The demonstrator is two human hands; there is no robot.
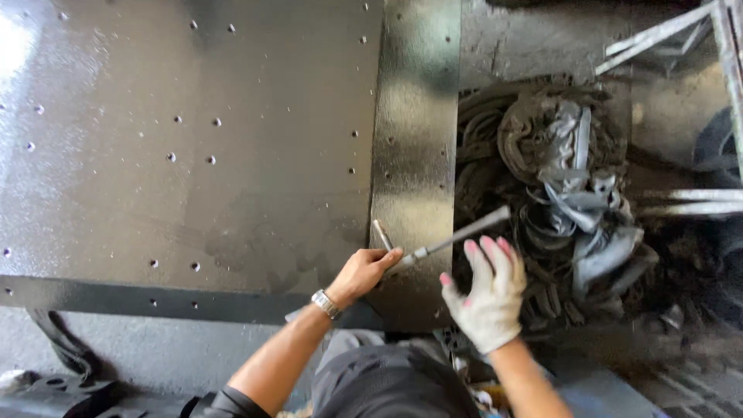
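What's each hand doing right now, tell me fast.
Left hand: bare, shut on a thin metal rod tool.
Right hand: gloved, fingers spread open, holding nothing, beside the rod.

Your left hand [362, 272] rests at the near edge of the metal strip [414, 155], with the plate [186, 139] to its left. The rod [453, 238] reaches rightward from that hand over the scrap heap [557, 178]; your right hand [489, 294] lies beneath the rod.
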